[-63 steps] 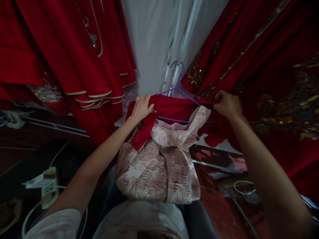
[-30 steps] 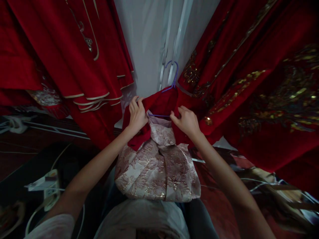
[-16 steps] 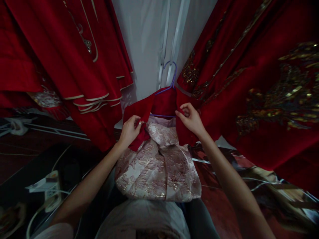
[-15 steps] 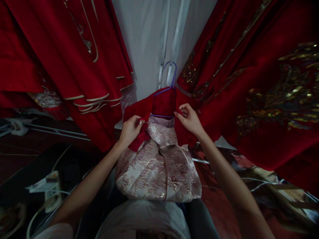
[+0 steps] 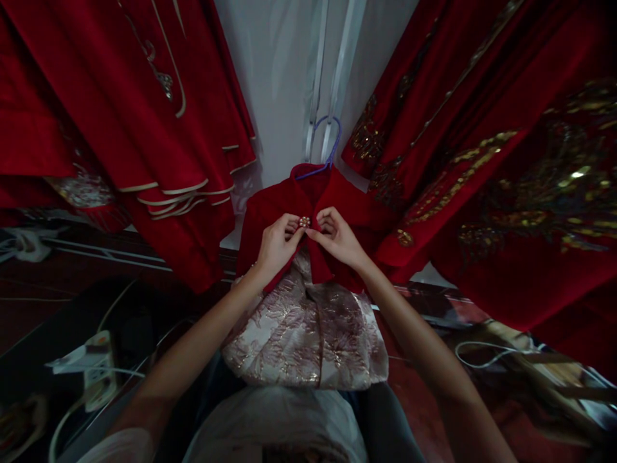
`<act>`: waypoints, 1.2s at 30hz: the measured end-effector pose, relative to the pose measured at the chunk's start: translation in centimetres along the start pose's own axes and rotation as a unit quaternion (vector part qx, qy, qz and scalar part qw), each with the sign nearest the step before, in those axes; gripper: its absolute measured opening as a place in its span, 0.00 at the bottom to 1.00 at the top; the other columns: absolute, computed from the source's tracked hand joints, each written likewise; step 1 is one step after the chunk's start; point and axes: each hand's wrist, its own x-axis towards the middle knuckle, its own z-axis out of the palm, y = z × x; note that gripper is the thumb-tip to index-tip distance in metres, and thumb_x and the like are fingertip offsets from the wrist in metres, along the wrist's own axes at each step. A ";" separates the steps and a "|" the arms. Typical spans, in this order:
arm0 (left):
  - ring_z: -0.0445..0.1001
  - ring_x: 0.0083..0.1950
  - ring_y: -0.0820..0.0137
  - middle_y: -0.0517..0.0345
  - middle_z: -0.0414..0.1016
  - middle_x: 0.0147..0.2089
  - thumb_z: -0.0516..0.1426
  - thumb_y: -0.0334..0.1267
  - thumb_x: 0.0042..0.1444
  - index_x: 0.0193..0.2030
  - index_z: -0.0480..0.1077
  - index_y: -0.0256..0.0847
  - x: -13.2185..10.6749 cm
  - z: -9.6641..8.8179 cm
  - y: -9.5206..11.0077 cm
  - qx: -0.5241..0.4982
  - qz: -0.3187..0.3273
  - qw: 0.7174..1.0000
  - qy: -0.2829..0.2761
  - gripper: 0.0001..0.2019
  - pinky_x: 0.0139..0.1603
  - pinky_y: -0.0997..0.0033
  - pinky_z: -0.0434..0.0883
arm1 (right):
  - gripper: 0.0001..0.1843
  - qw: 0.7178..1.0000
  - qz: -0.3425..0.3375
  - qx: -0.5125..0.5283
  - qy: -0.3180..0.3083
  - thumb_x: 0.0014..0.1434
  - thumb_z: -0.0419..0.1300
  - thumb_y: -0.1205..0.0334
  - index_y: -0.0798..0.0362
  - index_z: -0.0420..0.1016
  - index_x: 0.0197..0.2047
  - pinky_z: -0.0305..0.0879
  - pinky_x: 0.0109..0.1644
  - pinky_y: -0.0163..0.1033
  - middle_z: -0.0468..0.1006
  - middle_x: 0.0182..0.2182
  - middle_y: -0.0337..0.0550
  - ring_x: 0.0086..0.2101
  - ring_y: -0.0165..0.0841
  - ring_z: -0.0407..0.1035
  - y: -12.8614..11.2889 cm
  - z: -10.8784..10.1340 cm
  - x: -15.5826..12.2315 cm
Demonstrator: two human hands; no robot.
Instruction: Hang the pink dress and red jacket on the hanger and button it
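Note:
A small red jacket (image 5: 270, 199) hangs on a purple-blue hanger (image 5: 332, 151) over a pale pink brocade dress (image 5: 299, 334) with a metallic sheen. Its two front edges are drawn together at the chest. My left hand (image 5: 279, 244) is closed in a pinch on the left front edge, at a flower-shaped beaded button (image 5: 304, 222). Pinching the opposite front edge, my right hand (image 5: 340, 241) almost touches the left fingertips. Whether the button is fastened cannot be made out. The dress skirt spreads above my lap.
Red garments with pale piping (image 5: 183, 186) hang at the left. Red garments with gold sequin embroidery (image 5: 530, 218) hang close at the right. A white power strip (image 5: 100, 370) with cables lies at lower left. Behind the hanger stands a pale panel with metal rails (image 5: 337, 64).
Both hands have come inward from the spread jacket fronts to the middle. The fronts now meet over the dress bodice, and the beaded button shows between my fingers.

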 end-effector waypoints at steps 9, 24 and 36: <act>0.75 0.35 0.77 0.61 0.72 0.37 0.55 0.32 0.58 0.40 0.62 0.42 0.0 -0.2 0.5 -0.021 0.012 1.000 -0.010 0.05 0.32 0.81 0.73 | 0.14 0.997 0.008 0.074 0.002 0.53 0.64 0.54 0.49 0.67 0.41 0.75 0.44 0.39 0.73 0.39 0.39 0.37 0.29 0.71 0.8 -0.1 -1.1; 0.70 0.37 0.76 0.59 0.68 0.37 0.55 0.31 0.56 0.38 0.65 0.40 0.3 -1.0 0.9 -0.007 0.069 0.995 -0.078 0.04 0.38 0.76 0.73 | 0.11 0.989 -0.051 -0.101 0.095 0.59 0.59 0.54 0.51 0.74 0.42 0.76 0.40 0.38 0.79 0.39 0.43 0.38 0.33 0.76 -0.9 0.5 -1.4; 0.70 0.36 0.75 0.60 0.68 0.35 0.54 0.30 0.55 0.35 0.66 0.39 0.6 -1.2 1.3 0.016 0.092 0.991 -0.094 0.02 0.37 0.76 0.72 | 0.17 0.998 0.005 -0.009 0.068 0.48 0.68 0.54 0.53 0.76 0.40 0.76 0.43 0.40 0.80 0.39 0.44 0.37 0.33 0.75 0.1 0.0 -0.6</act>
